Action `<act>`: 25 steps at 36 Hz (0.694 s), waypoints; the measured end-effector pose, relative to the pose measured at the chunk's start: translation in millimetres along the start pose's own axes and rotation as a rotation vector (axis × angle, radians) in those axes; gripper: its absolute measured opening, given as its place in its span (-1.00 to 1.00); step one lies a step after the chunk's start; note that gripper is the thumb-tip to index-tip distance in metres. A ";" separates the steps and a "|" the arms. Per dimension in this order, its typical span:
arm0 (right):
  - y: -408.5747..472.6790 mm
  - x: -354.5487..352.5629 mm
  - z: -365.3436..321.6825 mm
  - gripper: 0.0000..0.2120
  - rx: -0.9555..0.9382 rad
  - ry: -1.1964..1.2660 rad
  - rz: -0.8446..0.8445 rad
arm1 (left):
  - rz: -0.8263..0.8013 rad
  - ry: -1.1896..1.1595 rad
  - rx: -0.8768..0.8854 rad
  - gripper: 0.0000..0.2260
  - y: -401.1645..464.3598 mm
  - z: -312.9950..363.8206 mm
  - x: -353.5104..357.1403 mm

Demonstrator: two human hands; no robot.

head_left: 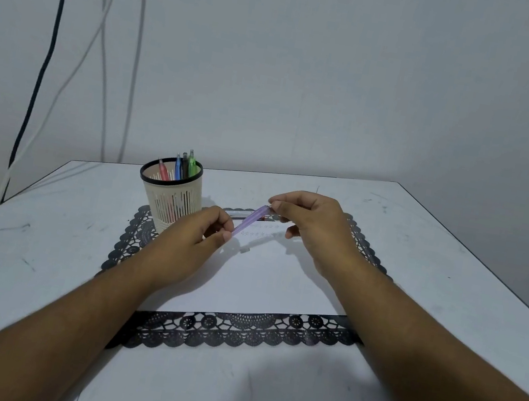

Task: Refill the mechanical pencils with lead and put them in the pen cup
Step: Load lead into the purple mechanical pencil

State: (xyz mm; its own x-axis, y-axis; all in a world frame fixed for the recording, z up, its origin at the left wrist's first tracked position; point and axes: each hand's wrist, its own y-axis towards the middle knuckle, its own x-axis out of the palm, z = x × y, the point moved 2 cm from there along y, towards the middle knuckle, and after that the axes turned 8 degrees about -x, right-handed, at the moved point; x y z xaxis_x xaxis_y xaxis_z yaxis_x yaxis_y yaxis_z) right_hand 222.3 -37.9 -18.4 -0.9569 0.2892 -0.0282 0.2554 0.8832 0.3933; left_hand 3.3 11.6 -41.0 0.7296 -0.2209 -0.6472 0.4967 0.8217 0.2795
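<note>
Above the far half of the table (420,259), the left hand (194,241) pinches the purple pencil (249,224) low and tilted, likely steadying it, while the right hand (314,229) pinches its raised end. The pen cup (171,199) near the far left corner holds four pencils.

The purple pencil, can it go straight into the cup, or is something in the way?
Nothing visible blocks it. The purple pencil, held by the left hand and right hand, is just right of the pen cup, whose open top still has room beside four pencils.
</note>
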 end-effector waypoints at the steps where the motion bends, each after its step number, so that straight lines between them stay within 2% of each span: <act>1: 0.0 0.1 1.3 -0.93 -0.008 -0.015 0.003 | 0.000 -0.001 -0.002 -0.90 0.0 -0.1 0.0; 11: -2.5 3.8 4.4 -0.84 -0.186 -0.240 0.012 | -0.008 -0.083 -0.032 -0.90 3.5 -8.6 3.4; 18: 0.5 8.6 15.4 -0.82 -0.190 -0.339 -0.017 | -0.030 -0.232 -0.057 -0.85 3.9 -10.5 2.8; 20: 1.7 10.4 19.8 -0.85 -0.172 -0.412 -0.069 | -0.029 -0.294 -0.068 -0.86 3.7 -8.0 2.7; 25: -8.2 20.1 32.0 -0.82 -0.108 -0.674 -0.341 | -0.031 -0.442 -0.113 -0.93 3.8 -3.7 3.6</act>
State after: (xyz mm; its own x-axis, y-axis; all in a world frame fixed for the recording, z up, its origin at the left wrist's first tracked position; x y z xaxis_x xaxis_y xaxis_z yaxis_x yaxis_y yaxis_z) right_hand 205.4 -27.5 -51.6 -0.6795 0.2004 -0.7058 -0.0875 0.9330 0.3491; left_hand 6.1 15.8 -44.9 0.8578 -0.4296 -0.2823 0.4854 0.8577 0.1697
